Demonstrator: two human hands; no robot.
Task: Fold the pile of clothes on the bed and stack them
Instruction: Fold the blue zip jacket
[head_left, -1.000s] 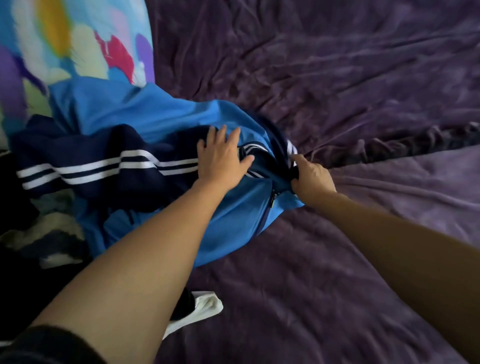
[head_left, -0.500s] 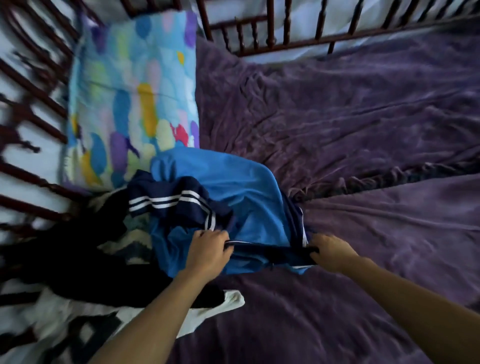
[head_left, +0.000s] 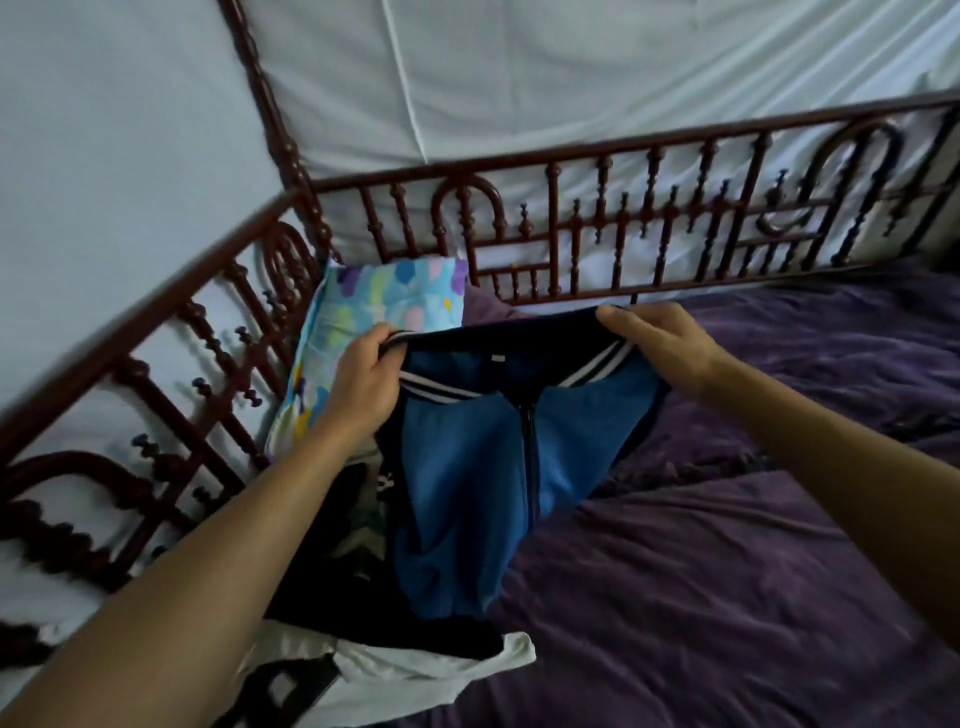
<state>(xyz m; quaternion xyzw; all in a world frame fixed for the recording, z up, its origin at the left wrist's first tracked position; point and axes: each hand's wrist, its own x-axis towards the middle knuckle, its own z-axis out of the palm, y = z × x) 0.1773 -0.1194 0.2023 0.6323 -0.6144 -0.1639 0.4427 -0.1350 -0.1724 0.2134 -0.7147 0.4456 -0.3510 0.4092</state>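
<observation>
The left hand (head_left: 363, 382) and right hand (head_left: 662, 348) each gripped the striped top band of the blue jacket (head_left: 467, 467), which hung above the clothes pile (head_left: 337, 608) near the left rail (head_left: 171, 296). Open purple blanket (head_left: 727, 597) lay to the right.

Dark red turned-wood bed rail (head_left: 675, 136), white curtain (head_left: 571, 62) behind, purple bedspread (head_left: 727, 597), dim light

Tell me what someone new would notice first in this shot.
A blue zip jacket hangs at centre, the left hand and right hand gripping its striped collar. Behind it at left, a bright patterned pillow sits in the corner of the dark red bed rail; a purple blanket covers the bed at right.
</observation>
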